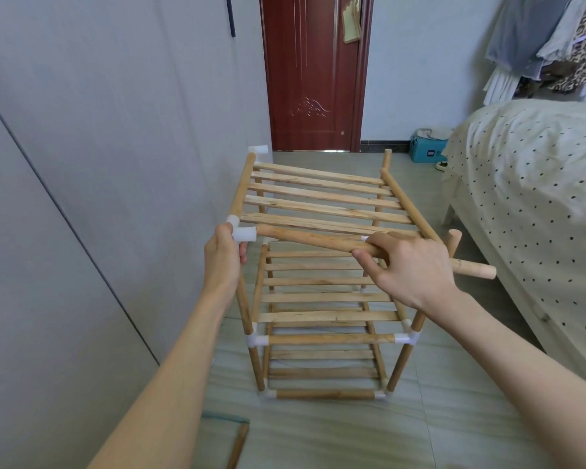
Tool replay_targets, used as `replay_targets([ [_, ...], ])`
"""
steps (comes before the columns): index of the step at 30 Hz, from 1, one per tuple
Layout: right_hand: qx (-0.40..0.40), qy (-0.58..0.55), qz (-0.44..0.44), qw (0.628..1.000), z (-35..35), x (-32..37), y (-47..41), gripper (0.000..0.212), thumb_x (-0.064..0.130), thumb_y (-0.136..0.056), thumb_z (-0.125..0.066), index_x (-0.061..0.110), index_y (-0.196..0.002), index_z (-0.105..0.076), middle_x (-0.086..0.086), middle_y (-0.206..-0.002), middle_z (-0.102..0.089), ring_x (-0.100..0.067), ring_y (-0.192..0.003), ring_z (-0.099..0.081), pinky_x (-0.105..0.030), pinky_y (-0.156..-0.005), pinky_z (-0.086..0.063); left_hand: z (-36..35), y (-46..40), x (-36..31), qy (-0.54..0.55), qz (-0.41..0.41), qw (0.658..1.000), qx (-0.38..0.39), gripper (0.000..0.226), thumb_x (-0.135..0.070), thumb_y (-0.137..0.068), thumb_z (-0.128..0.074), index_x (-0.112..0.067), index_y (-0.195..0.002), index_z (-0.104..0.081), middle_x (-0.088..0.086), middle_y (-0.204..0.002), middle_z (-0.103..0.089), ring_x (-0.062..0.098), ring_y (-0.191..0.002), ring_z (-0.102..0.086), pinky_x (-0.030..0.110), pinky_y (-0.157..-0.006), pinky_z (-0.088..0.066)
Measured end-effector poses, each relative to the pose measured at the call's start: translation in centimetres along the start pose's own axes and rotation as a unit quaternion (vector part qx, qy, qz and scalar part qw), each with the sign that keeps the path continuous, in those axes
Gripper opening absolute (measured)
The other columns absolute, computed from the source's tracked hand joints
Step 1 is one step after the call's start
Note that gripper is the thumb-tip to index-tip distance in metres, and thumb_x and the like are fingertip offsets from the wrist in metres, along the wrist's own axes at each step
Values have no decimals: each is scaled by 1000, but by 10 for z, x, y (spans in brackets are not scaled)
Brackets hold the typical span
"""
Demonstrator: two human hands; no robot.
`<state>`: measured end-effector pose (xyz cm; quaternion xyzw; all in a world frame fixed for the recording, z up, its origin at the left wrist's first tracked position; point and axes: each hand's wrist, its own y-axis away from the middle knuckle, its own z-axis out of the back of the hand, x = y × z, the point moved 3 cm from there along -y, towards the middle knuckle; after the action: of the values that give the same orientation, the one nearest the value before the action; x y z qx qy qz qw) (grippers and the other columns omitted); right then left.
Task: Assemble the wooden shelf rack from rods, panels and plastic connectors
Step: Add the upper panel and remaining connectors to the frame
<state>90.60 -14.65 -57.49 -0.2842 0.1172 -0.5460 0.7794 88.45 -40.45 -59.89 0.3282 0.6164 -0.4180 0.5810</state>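
A partly built wooden rack (325,338) stands on the floor, with two slatted shelves joined by white plastic connectors. A top slatted panel (322,198) lies tilted over it. My left hand (222,262) grips the white connector (242,233) at the panel's near left corner. My right hand (410,265) holds a loose wooden rod (315,240). The rod's left end sits right at the connector's open socket, and its right end sticks out past my hand. Another white connector (259,151) caps the panel's far left corner.
A grey wardrobe wall (99,198) runs along the left. A bed with a dotted cover (538,198) stands close on the right. A red door (313,72) is straight ahead. One spare rod (238,445) lies on the tiled floor at the bottom left.
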Motion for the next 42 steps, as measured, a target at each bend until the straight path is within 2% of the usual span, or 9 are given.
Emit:
replay_targets([
  [6,-10,-8,23,1000,2,-2,-2,34,52,-90,-47,25,-86,-67,12,-62,-54,-12,-54,-54,-27,-51,-46,0,-1,0,-13,-1,1000,0,35,-32,-97,-25,-19,-72,-45,-1,-59,-39,10,-56,-39,24,-55,-33],
  [9,-40,-22,45,998,6,-1,-5,44,58,-88,-41,23,-82,-68,12,-61,-55,-11,-52,-53,-24,-47,-42,0,-1,0,-16,6,1000,5,34,-31,-97,-24,-18,-74,-46,0,-60,-39,9,-56,-39,22,-53,-33],
  [12,-43,-35,75,996,7,3,-12,55,65,-84,-31,23,-83,-67,11,-63,-56,-10,-53,-53,-29,-45,-46,2,0,-1,-13,9,1000,14,33,-30,-97,-24,-18,-75,-46,2,-60,-39,10,-56,-38,24,-54,-33],
  [18,-69,-10,139,988,9,5,-37,51,63,-85,-40,21,-78,-69,6,-60,-60,-15,-53,-58,-28,-42,-44,4,1,-1,-31,7,999,32,38,-30,-97,-21,-15,-71,-43,4,-60,-39,12,-57,-39,27,-57,-34],
  [21,-54,-15,156,986,6,5,-46,56,66,-85,-37,22,-75,-69,7,-54,-57,-13,-48,-55,-27,-42,-44,6,-1,0,-56,-9,998,37,45,-31,-98,-18,-13,-63,-41,5,-59,-40,14,-57,-41,27,-58,-35],
  [26,33,-20,114,993,-9,12,-55,67,75,-76,-20,28,-77,-67,7,-50,-52,-13,-50,-53,-30,-49,-47,9,-5,2,-78,-28,996,28,52,-32,-98,-17,-11,-55,-37,8,-59,-41,18,-60,-42,30,-60,-35],
  [32,125,-79,81,986,-12,9,-70,71,83,-65,-21,32,-78,-68,8,-53,-55,-6,-57,-52,-27,-55,-45,6,-14,2,-83,-36,996,10,51,-31,-98,-18,-12,-54,-37,8,-57,-40,18,-58,-41,30,-59,-35],
  [37,132,-88,80,984,-13,13,-73,65,82,-66,-23,33,-73,-65,10,-50,-50,-4,-52,-47,-22,-51,-34,7,-18,3,-65,-34,997,-2,46,-29,-98,-19,-14,-59,-39,7,-58,-40,17,-59,-41,31,-61,-36],
  [42,86,10,77,993,-16,21,-66,58,73,-80,-25,30,-78,-65,9,-56,-54,-11,-54,-52,-30,-55,-49,5,-21,4,22,43,999,-19,33,-35,-99,-24,-25,-80,-48,1,-67,-44,12,-66,-45,28,-70,-43],
])
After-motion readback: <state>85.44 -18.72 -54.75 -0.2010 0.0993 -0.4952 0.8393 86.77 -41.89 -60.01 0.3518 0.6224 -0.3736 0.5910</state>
